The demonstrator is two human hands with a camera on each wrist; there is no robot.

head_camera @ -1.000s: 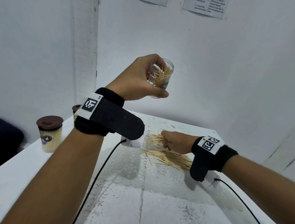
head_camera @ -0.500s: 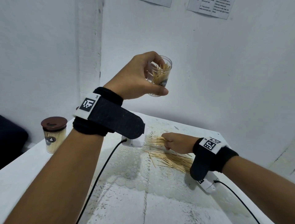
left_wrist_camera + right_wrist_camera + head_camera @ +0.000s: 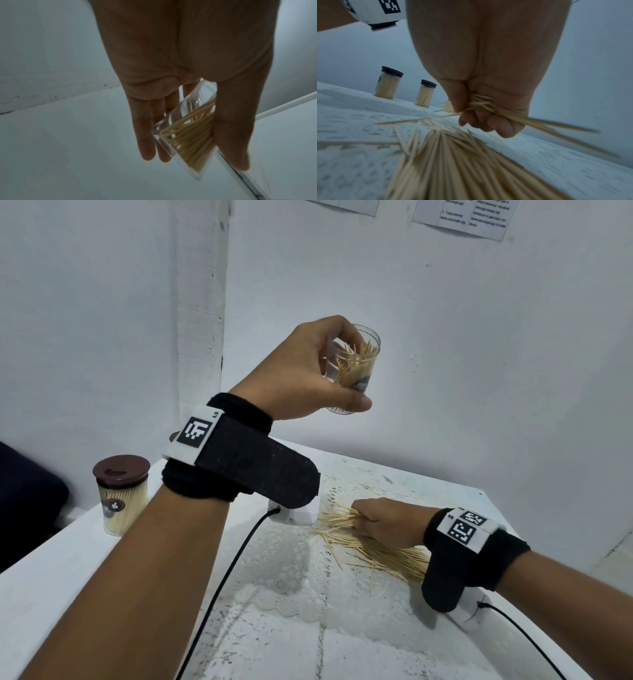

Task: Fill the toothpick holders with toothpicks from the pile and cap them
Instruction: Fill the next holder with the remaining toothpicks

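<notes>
My left hand [image 3: 315, 371] holds a clear, uncapped toothpick holder [image 3: 356, 368] in the air above the table, tilted and partly filled with toothpicks; the left wrist view shows the holder [image 3: 187, 129] between fingers and thumb. Low on the table, my right hand [image 3: 383, 520] is curled around a bunch of toothpicks [image 3: 481, 104] at the far end of the toothpick pile [image 3: 380, 553]. The pile [image 3: 447, 162] spreads under that hand on the lace mat [image 3: 291, 587].
Two filled holders with brown caps stand at the table's left side: one [image 3: 120, 494] near the edge, another [image 3: 425, 93] behind it, mostly hidden by my left wrist in the head view. White walls close off the back and right. Cables trail from both wristbands.
My right hand has closed on toothpicks at the far end of the pile and lifted slightly. The left hand keeps the holder raised, nearly still.
</notes>
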